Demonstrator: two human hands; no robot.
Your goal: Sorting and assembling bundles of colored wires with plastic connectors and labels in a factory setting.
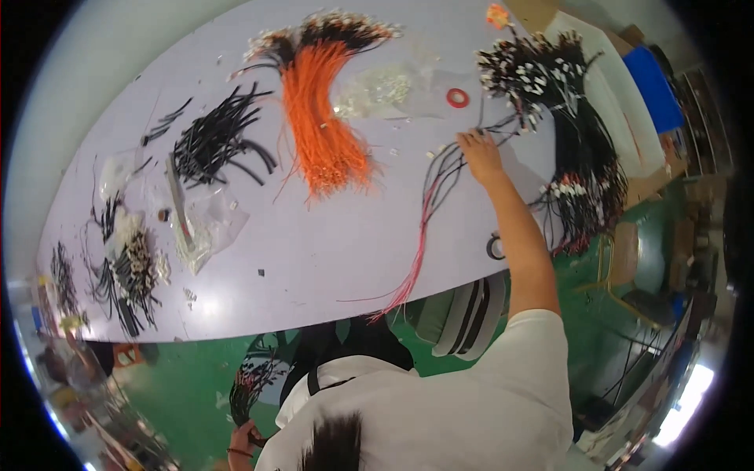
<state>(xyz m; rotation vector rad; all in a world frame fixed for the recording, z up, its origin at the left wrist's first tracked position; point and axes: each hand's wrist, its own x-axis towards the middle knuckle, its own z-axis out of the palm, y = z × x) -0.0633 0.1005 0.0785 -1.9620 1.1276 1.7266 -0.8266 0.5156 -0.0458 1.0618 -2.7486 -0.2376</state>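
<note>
My right hand (481,157) is stretched far over the table, its fingers closed around several thin black cables (446,169). These cables fan out beneath it, and their pink wire ends (416,263) trail down to the table's near edge. Past the fingertips, dark strands run toward a thick bundle of black cables with white connectors (577,129). Low at my left side, below the table edge, my left hand (245,436) grips a bunch of dark cables with reddish ends (250,386). Part of that hand is hidden by the cables and my body.
On the pale table (330,259) lie a bundle of orange wires (318,118), a heap of black tubes (220,141), and clear bags of small white parts (385,90). A red tape roll (457,97) and a black tape roll (495,246) lie nearby. A chair (624,255) stands right.
</note>
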